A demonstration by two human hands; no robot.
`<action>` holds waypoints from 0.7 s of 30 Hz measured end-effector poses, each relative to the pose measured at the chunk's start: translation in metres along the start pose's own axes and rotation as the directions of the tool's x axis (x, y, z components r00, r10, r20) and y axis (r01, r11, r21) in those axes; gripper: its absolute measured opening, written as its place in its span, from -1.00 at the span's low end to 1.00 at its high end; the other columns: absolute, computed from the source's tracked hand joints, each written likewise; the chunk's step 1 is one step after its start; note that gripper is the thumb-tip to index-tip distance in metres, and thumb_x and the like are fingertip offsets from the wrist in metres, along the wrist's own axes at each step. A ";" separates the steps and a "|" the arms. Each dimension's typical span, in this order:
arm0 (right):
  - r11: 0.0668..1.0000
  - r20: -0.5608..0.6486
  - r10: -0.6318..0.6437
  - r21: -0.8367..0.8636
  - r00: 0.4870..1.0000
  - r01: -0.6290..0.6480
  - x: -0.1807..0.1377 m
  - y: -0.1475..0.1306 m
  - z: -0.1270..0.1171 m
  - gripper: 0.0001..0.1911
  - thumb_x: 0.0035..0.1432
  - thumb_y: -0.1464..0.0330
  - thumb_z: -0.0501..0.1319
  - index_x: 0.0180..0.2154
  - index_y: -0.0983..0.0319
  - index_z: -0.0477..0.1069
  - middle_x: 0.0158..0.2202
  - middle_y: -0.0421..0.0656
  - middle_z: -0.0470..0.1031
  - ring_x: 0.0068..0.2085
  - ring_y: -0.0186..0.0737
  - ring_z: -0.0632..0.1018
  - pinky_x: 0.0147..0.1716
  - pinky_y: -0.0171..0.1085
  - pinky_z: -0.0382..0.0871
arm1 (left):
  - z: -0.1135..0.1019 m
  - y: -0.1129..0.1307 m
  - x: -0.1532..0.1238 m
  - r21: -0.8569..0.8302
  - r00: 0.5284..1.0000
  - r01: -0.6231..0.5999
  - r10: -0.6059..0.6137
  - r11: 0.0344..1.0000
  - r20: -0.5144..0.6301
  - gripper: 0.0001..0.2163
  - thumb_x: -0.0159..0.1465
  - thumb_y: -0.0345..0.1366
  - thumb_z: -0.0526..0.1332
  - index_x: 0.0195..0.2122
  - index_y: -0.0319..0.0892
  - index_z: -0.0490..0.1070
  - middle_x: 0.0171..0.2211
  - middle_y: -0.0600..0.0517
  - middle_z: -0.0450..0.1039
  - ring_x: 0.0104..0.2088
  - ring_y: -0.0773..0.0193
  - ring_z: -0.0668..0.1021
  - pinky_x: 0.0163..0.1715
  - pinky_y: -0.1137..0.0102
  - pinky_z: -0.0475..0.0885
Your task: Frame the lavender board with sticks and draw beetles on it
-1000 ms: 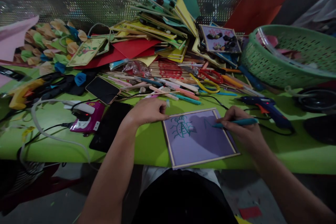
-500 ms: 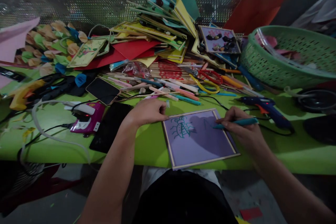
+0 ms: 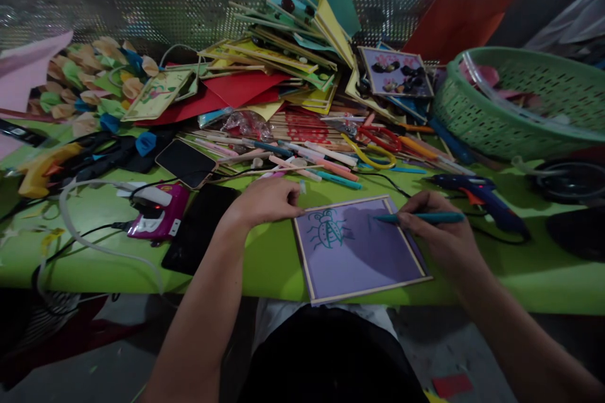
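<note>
A purple sheet edged with thin wooden sticks, a framed card (image 3: 363,271), lies on the green table. A teal line drawing of a bug (image 3: 327,230) fills its upper left part. In my right hand (image 3: 442,233) is a teal marker (image 3: 432,218), pinched between thumb and fingers, its tip over the card's upper right part, where faint strokes show. My left hand (image 3: 271,201) rests with curled fingers by the card's upper left corner, thumb at the edge. A small pale piece shows at its fingertips; what it is I cannot make out.
Behind the card lie loose markers (image 3: 335,169) and yellow-handled scissors (image 3: 373,154). A blue glue gun (image 3: 486,195) and a green basket (image 3: 520,107) are at the right. To the left are a magenta power strip (image 3: 161,217), cables and a black tablet-like slab (image 3: 196,233). Stacked framed cards (image 3: 278,56) stand behind.
The marker has tilted flatter and its tip has shifted slightly left and up over the card. My right hand has moved a little with it. My left hand stays where it was.
</note>
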State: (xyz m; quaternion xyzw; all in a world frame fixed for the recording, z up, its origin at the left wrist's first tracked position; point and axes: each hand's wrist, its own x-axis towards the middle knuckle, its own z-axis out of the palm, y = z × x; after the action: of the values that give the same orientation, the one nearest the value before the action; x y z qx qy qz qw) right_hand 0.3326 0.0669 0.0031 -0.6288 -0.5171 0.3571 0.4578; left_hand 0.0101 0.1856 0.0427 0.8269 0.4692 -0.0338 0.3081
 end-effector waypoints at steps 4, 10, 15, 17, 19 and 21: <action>0.999 0.028 -0.019 -0.035 0.999 0.020 0.001 0.003 0.003 -0.64 0.03 0.00 0.51 -0.39 0.07 0.49 -0.45 -0.21 0.49 -0.41 -0.14 0.45 -0.42 -0.16 0.32 | 0.000 0.000 0.000 0.000 1.000 0.002 -0.002 1.000 0.007 -0.70 0.18 -0.01 0.33 -0.46 -0.11 0.34 -0.49 0.09 0.46 -0.42 0.24 0.41 -0.41 0.32 0.09; 0.994 0.026 -0.049 -0.100 0.998 0.051 0.002 0.002 0.005 -0.67 0.07 0.02 0.49 -0.40 0.03 0.47 -0.45 -0.19 0.48 -0.41 -0.08 0.45 -0.41 -0.11 0.34 | 0.001 -0.001 0.001 0.006 1.000 0.004 -0.004 1.000 -0.003 -0.71 0.18 -0.02 0.34 -0.44 -0.10 0.36 -0.46 0.10 0.47 -0.42 0.25 0.41 -0.40 0.32 0.08; 0.984 0.032 -0.073 -0.161 0.997 0.077 0.002 -0.005 0.007 -0.66 0.09 0.01 0.47 -0.42 0.06 0.45 -0.46 -0.20 0.46 -0.42 -0.12 0.43 -0.41 -0.13 0.31 | 0.000 0.000 0.000 0.008 1.000 0.008 -0.008 1.000 0.003 -0.70 0.18 -0.02 0.35 -0.44 -0.11 0.36 -0.48 0.10 0.45 -0.43 0.25 0.40 -0.39 0.32 0.07; 0.983 0.046 -0.072 -0.163 0.996 0.078 0.001 -0.007 0.007 -0.66 0.09 0.02 0.47 -0.42 0.06 0.45 -0.47 -0.20 0.45 -0.42 -0.12 0.43 -0.41 -0.14 0.30 | 0.000 0.000 0.000 0.006 1.000 0.004 -0.004 1.000 -0.004 -0.71 0.18 -0.02 0.35 -0.44 -0.11 0.37 -0.48 0.10 0.46 -0.43 0.25 0.40 -0.40 0.32 0.08; 0.985 0.063 -0.064 -0.156 0.996 0.073 0.000 -0.008 0.006 -0.65 0.08 0.02 0.48 -0.44 0.07 0.45 -0.48 -0.20 0.45 -0.43 -0.12 0.43 -0.42 -0.14 0.29 | 0.000 0.000 0.000 0.000 1.000 0.000 0.000 1.000 -0.010 -0.72 0.17 -0.03 0.36 -0.44 -0.11 0.38 -0.48 0.10 0.46 -0.43 0.25 0.41 -0.41 0.32 0.08; 0.988 0.076 -0.054 -0.143 0.996 0.065 -0.001 -0.006 0.005 -0.64 0.07 0.01 0.49 -0.46 0.07 0.45 -0.49 -0.19 0.45 -0.43 -0.12 0.42 -0.43 -0.14 0.29 | 0.000 0.000 0.000 -0.003 1.000 0.000 0.000 1.000 -0.009 -0.71 0.17 -0.03 0.35 -0.45 -0.11 0.38 -0.49 0.10 0.46 -0.43 0.25 0.41 -0.41 0.32 0.08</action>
State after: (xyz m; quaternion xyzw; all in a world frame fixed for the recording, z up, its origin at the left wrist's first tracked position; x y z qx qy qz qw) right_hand 0.3262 0.0674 0.0073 -0.6315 -0.5764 0.3270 0.4026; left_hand 0.0101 0.1855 0.0423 0.8265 0.4708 -0.0295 0.3071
